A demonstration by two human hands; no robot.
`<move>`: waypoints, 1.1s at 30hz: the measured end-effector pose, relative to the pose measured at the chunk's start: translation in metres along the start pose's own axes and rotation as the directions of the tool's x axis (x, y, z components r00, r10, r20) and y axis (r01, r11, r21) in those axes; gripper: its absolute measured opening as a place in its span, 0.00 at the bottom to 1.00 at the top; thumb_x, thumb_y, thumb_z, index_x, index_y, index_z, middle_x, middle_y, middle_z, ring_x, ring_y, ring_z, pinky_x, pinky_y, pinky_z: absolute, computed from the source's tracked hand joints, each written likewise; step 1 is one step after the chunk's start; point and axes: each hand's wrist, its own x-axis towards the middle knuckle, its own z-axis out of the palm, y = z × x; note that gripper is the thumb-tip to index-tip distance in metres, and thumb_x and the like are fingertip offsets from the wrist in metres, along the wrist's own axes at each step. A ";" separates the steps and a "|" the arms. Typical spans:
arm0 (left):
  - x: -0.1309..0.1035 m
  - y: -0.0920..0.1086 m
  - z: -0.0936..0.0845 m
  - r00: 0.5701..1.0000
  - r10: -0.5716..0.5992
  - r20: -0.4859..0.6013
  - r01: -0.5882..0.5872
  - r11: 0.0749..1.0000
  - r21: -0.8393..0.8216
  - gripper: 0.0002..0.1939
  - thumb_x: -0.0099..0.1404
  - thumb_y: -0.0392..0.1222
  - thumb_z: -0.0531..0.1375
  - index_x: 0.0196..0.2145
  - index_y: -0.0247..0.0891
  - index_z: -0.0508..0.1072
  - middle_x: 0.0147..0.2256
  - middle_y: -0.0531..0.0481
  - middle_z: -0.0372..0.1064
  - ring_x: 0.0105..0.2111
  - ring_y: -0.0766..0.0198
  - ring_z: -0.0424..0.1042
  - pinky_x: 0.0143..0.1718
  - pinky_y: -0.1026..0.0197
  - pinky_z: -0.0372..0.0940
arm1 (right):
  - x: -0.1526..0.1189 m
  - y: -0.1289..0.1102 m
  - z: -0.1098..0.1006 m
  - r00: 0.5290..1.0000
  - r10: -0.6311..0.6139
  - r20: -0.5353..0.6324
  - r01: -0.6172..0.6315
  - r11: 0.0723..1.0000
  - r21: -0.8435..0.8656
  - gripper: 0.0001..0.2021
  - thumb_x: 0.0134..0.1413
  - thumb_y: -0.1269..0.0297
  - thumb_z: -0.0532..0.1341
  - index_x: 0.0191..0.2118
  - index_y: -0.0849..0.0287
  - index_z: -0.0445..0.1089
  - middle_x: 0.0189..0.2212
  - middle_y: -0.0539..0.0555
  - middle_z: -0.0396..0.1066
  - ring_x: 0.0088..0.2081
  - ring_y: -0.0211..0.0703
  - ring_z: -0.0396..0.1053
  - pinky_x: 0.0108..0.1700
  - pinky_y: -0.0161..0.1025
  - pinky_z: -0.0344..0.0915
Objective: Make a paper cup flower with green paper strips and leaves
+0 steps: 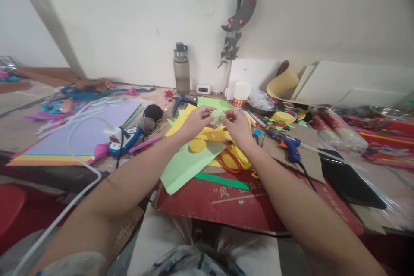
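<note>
Both hands meet over the middle of the table, holding a small pale green disc (pixel 217 117) between them. My left hand (pixel 202 120) grips its left edge with thumb and fingers. On the opposite edge, my right hand (pixel 237 125) pinches it. Beneath them lie yellow paper pieces, among them a yellow round piece (pixel 197 145), and a light green paper sheet (pixel 190 168). Red-handled scissors (pixel 230 161) rest just below my right hand, partly covered by yellow paper. A dark green paper strip (pixel 223 180) lies nearer to me.
A blue glue gun (pixel 292 150) with a cord lies on cardboard at right, beside a black tablet-like slab (pixel 352 181). Behind stand a water bottle (pixel 181 71) and a paper cup (pixel 241 94). Left are a power strip (pixel 127 140) and lilac paper (pixel 87 131). A white cable crosses my left arm's side.
</note>
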 end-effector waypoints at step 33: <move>-0.003 0.008 -0.001 0.981 -0.120 -0.150 0.144 0.976 0.165 0.17 0.54 0.37 0.67 0.41 0.32 0.72 0.28 0.51 0.73 0.27 0.67 0.73 0.29 0.64 0.70 | -0.008 -0.002 -0.003 0.874 -0.424 0.236 0.485 0.781 -0.394 0.23 0.51 0.67 0.66 0.55 0.55 0.67 0.48 0.62 0.64 0.52 0.56 0.65 0.46 0.52 0.72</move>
